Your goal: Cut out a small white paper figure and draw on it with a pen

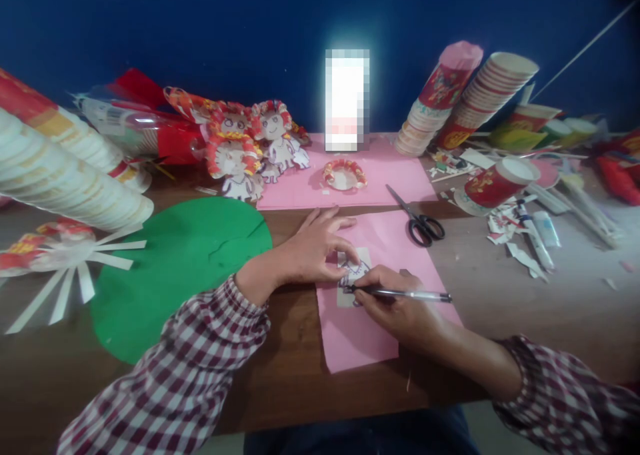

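My right hand (403, 305) grips a black-and-clear pen (423, 295), its tip down on a small pale piece of paper (345, 299) with a dark line drawing. My left hand (317, 247) rests beside the drawing with its fingers apart. Its thumb and forefinger touch the small paper, partly covering it. Under both lies a pink sheet (345, 341). Black-handled scissors (424, 229) lie open at the sheet's upper right. Farther back, a small ring with a red and yellow twisted rim (345, 175) sits on another pink sheet (290, 191).
Stacked paper cups (65, 168) lean at left, near a green disc (180, 268). Decorated cutout figures (275, 135) and a bright, pixelated screen (347, 101) stand behind. More cup stacks (487, 98), a red cup (500, 185), paper scraps (505, 225) and a glue tube (547, 229) occupy the right.
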Demonstrator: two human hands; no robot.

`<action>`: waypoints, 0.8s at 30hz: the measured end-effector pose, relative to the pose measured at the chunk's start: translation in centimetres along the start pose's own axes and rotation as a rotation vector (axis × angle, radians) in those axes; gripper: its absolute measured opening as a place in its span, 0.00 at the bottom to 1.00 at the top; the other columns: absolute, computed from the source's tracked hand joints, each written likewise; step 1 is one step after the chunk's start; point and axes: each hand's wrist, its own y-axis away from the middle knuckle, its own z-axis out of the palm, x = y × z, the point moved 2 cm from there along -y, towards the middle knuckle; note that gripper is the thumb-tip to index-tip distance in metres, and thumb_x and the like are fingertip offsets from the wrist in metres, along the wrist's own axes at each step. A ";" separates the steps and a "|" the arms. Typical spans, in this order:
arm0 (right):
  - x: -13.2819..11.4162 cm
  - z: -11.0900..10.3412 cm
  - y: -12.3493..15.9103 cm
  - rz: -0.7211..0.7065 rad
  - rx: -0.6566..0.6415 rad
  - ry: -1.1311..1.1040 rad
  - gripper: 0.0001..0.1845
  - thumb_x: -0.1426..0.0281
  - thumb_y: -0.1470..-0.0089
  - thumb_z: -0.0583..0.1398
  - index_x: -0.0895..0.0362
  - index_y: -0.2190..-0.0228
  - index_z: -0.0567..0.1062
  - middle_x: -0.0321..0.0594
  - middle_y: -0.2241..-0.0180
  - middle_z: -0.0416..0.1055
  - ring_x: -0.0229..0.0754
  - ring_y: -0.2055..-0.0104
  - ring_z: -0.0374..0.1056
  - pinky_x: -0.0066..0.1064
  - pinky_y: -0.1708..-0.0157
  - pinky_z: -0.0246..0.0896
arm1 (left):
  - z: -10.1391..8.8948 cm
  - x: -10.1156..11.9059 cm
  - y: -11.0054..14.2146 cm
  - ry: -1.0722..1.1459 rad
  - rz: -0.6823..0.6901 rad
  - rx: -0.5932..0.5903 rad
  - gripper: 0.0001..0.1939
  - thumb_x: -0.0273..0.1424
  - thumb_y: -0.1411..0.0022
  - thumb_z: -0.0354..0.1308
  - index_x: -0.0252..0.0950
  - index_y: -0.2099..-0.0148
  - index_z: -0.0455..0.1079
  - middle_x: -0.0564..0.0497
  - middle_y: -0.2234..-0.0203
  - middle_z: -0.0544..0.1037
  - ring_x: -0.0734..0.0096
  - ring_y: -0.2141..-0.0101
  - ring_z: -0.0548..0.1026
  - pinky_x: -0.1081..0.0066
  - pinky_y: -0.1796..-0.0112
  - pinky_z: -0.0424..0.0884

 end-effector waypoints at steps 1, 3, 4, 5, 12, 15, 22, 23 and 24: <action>0.0 0.0 0.0 0.003 -0.005 -0.004 0.01 0.68 0.46 0.60 0.52 0.70 0.73 0.28 0.72 0.75 0.33 0.72 0.72 0.28 0.66 0.57 | 0.0 0.0 0.0 -0.001 -0.003 -0.001 0.11 0.34 0.49 0.64 0.50 0.61 0.77 0.52 0.41 0.63 0.49 0.37 0.49 0.46 0.40 0.40; 0.1 0.0 0.0 0.010 -0.015 -0.012 0.02 0.68 0.46 0.60 0.52 0.69 0.73 0.29 0.72 0.75 0.33 0.72 0.72 0.28 0.65 0.58 | 0.0 0.0 0.0 0.002 -0.007 -0.003 0.11 0.34 0.49 0.64 0.50 0.61 0.77 0.52 0.41 0.63 0.49 0.37 0.49 0.46 0.40 0.39; 0.1 0.0 0.0 0.012 -0.020 -0.015 0.02 0.68 0.46 0.60 0.52 0.69 0.73 0.30 0.72 0.76 0.34 0.72 0.72 0.28 0.66 0.58 | 0.0 0.0 0.1 0.006 -0.008 -0.005 0.11 0.34 0.49 0.64 0.50 0.61 0.77 0.52 0.41 0.63 0.49 0.37 0.49 0.45 0.40 0.39; 0.1 0.0 0.0 0.013 -0.024 -0.016 0.02 0.68 0.46 0.60 0.52 0.69 0.73 0.30 0.72 0.76 0.34 0.72 0.72 0.28 0.66 0.58 | -0.1 0.0 0.1 0.011 -0.007 -0.005 0.11 0.34 0.49 0.64 0.50 0.61 0.77 0.53 0.41 0.62 0.49 0.37 0.49 0.45 0.40 0.39; 0.0 -0.1 0.0 0.020 -0.021 -0.016 0.02 0.69 0.47 0.60 0.53 0.70 0.73 0.31 0.73 0.76 0.34 0.73 0.71 0.29 0.67 0.58 | -0.1 0.1 0.0 0.003 -0.003 -0.011 0.11 0.34 0.49 0.64 0.50 0.61 0.77 0.53 0.40 0.62 0.49 0.37 0.49 0.45 0.40 0.39; 0.0 -0.1 0.0 0.015 -0.025 -0.024 0.02 0.69 0.46 0.60 0.53 0.70 0.73 0.31 0.73 0.76 0.34 0.73 0.71 0.28 0.67 0.58 | 0.0 0.0 0.0 -0.002 0.002 -0.007 0.11 0.34 0.49 0.64 0.50 0.61 0.77 0.53 0.40 0.62 0.50 0.37 0.49 0.45 0.40 0.40; 0.1 -0.1 0.0 0.004 -0.021 -0.001 0.03 0.69 0.46 0.59 0.54 0.70 0.73 0.33 0.73 0.76 0.35 0.73 0.71 0.28 0.68 0.58 | 0.1 -0.2 0.0 0.001 0.005 -0.009 0.11 0.34 0.49 0.64 0.50 0.61 0.77 0.53 0.40 0.61 0.49 0.37 0.48 0.45 0.40 0.40; 0.1 -0.1 -0.1 0.001 -0.014 -0.003 0.03 0.69 0.46 0.59 0.54 0.70 0.73 0.32 0.73 0.75 0.35 0.73 0.71 0.28 0.68 0.59 | 0.1 -0.2 0.0 0.002 0.004 -0.010 0.11 0.34 0.49 0.64 0.50 0.61 0.77 0.53 0.40 0.61 0.49 0.37 0.48 0.45 0.40 0.40; 0.0 -0.1 -0.1 -0.005 -0.009 -0.004 0.02 0.69 0.46 0.60 0.54 0.70 0.73 0.32 0.73 0.75 0.35 0.73 0.71 0.28 0.67 0.59 | 0.0 -0.1 0.0 0.001 0.002 -0.011 0.11 0.34 0.49 0.64 0.50 0.61 0.77 0.53 0.40 0.61 0.49 0.37 0.48 0.45 0.40 0.40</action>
